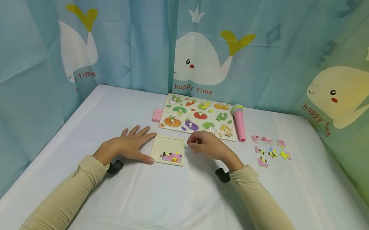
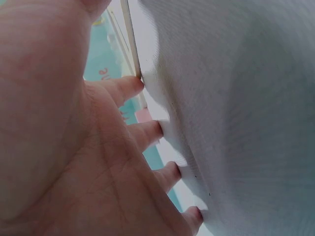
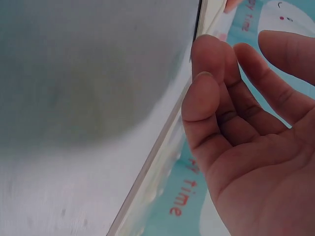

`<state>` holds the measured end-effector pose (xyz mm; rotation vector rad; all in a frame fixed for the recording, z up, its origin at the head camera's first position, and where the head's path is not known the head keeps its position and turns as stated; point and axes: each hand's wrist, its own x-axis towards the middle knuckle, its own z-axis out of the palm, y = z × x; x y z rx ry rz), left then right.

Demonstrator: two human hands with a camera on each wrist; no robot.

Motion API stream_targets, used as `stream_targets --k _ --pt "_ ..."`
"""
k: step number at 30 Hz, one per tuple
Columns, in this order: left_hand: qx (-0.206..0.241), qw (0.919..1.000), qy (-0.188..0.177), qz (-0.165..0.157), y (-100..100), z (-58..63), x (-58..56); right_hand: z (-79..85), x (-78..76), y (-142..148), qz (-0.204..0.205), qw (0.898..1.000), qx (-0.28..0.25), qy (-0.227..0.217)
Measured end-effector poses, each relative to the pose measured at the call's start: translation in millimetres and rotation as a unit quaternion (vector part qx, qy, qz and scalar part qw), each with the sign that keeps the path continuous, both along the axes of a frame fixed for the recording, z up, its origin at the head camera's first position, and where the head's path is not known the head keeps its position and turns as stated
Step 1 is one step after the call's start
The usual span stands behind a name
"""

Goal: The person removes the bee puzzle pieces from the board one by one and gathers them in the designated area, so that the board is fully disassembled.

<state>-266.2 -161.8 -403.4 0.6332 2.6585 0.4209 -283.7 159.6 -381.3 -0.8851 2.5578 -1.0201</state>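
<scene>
A small square wooden puzzle tray (image 1: 168, 143) lies on the table between both hands, with joined pink, yellow and purple jigsaw pieces (image 1: 171, 156) along its lower right. My left hand (image 1: 128, 145) spreads its fingers at the tray's left side. Its thumb and index fingertips touch the frame there, and the other fingertips rest on the cloth in the left wrist view. Just right of the tray hovers my right hand (image 1: 209, 144), fingers loosely bent. Nothing shows between its fingers (image 3: 201, 98) in the right wrist view.
Several loose jigsaw pieces (image 1: 272, 152) lie in rows at the right. Behind the tray sit a vegetable peg puzzle board (image 1: 210, 120), a pink toy microphone (image 1: 240, 126) and a pink block (image 1: 157, 115). A whale-print curtain (image 1: 137, 46) surrounds the white-covered table (image 1: 158, 205).
</scene>
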Motion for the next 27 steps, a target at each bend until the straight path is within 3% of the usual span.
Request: stream_targets --k 20,27 --pt "-0.007 1.0 0.001 0.002 0.3 -2.5 -1.6 -4.1 9.2 -43.9 0.075 0.997 0.008 0.019" --pt "-0.002 1.0 0.0 -0.001 -0.9 -3.4 -3.0 -3.9 12.1 -49.4 0.077 0.996 0.028 0.019"
